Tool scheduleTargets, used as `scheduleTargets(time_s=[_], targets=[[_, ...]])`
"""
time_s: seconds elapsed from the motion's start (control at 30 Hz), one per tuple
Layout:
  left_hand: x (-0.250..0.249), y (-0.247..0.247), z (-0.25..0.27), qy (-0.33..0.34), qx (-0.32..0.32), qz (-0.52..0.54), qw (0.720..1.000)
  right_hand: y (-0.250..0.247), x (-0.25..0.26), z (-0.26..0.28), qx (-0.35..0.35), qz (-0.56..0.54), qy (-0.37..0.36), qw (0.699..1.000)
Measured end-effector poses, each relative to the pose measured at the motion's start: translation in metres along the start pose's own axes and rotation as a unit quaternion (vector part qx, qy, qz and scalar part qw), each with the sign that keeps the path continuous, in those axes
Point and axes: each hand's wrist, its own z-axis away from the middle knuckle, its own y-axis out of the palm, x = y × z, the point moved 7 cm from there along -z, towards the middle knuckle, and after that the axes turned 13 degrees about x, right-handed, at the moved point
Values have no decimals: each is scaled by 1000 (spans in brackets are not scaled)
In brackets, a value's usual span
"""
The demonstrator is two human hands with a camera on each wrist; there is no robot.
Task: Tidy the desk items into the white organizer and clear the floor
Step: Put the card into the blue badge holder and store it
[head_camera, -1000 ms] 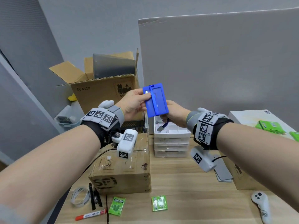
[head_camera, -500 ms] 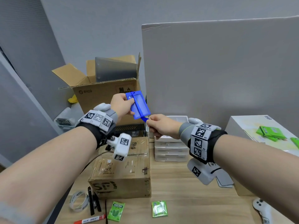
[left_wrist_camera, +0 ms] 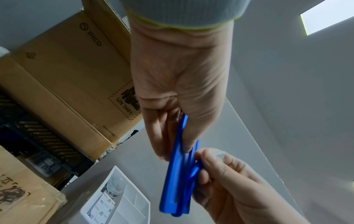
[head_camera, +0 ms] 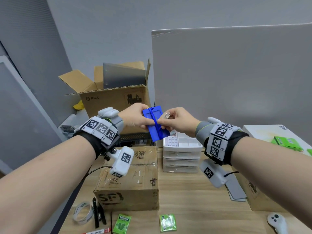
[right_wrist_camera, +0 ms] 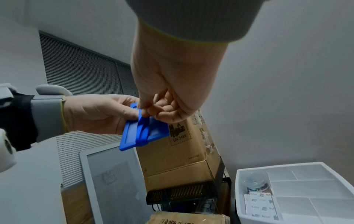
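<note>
I hold a blue badge holder (head_camera: 154,128) in the air above the desk, just left of and above the white organizer (head_camera: 181,155). My left hand (head_camera: 135,119) pinches its left edge between thumb and fingers. My right hand (head_camera: 170,120) pinches the blue strap (head_camera: 156,123) that runs down the holder's face; a small clear clip (head_camera: 166,114) sticks up from those fingers. In the left wrist view the badge holder (left_wrist_camera: 177,174) shows edge-on with the strap (left_wrist_camera: 192,174) looped beside it. The right wrist view shows the badge holder (right_wrist_camera: 144,131) tilted, and the organizer (right_wrist_camera: 298,194) top tray with a small jar and note pads.
A taped cardboard box (head_camera: 130,179) sits left of the organizer, an open PICO box (head_camera: 111,98) behind it. Along the front edge lie a tape roll (head_camera: 82,212), black pens (head_camera: 98,213), a red marker (head_camera: 97,231), two green gum packs (head_camera: 122,223), and a white controller (head_camera: 276,222). A white box (head_camera: 270,137) stands right.
Both hands dropped lower and came together. The right hand went from the strap's end under the holder up onto its face, bringing the strap across it; the holder now tilts.
</note>
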Motion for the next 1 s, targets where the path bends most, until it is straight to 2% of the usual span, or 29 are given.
scheduleTargets(time_s=[0.1, 0.23, 0.37, 0.47, 0.63, 0.83, 1.0], targets=[[4, 4, -1, -18, 3, -9, 1000, 2, -4, 3, 14, -29, -3, 999], [3, 14, 0, 2, 13, -1, 1000, 3, -7, 4, 17, -14, 10, 1000], [-3, 19, -3, -2, 7, -13, 1000, -4, -13, 5, -63, 2, -6, 998], [-11, 23, -4, 10, -13, 19, 1000, -12, -16, 9, -136, -61, -27, 989], [-10, 30, -7, 23, -27, 74, 997, -21, -21, 12, -186, -120, -52, 974], [-12, 32, -10, -9, -45, 97, 994, -23, -19, 12, -192, -99, -60, 974], [-12, 30, -12, -20, -31, 129, 991, -23, -23, 8, -190, -126, -63, 972]])
